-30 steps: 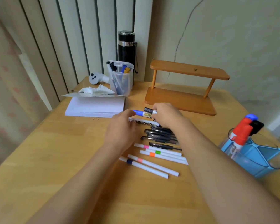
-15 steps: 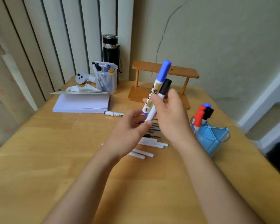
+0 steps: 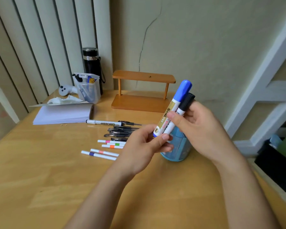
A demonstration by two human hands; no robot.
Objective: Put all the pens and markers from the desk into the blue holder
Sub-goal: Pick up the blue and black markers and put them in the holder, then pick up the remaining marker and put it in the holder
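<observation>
A: Desk (image 3: pixel 40 171) surface?
B: Light wood, smooth, with a soft sheen.
A: Shelf (image 3: pixel 143 92)?
B: Darker wood, satin finish.
A: Markers?
B: Blue-capped marker (image 3: pixel 173 108): glossy plastic, metallic gold label. Black-capped marker (image 3: pixel 185 103): matt cap.
A: Blue holder (image 3: pixel 178 149)?
B: Translucent blue plastic.
A: Rear items?
B: Flask (image 3: pixel 92 66): glossy black, metal band. Paper stack (image 3: pixel 63 114): matt white.

One head-worn view — looking forward and down, close over the desk (image 3: pixel 40 171) toward the wall corner.

One readable word on the desk.
"WHITEBOARD" printed in black along white marker (image 3: pixel 104 122); gold label on blue-capped marker (image 3: pixel 172 109) illegible.
</observation>
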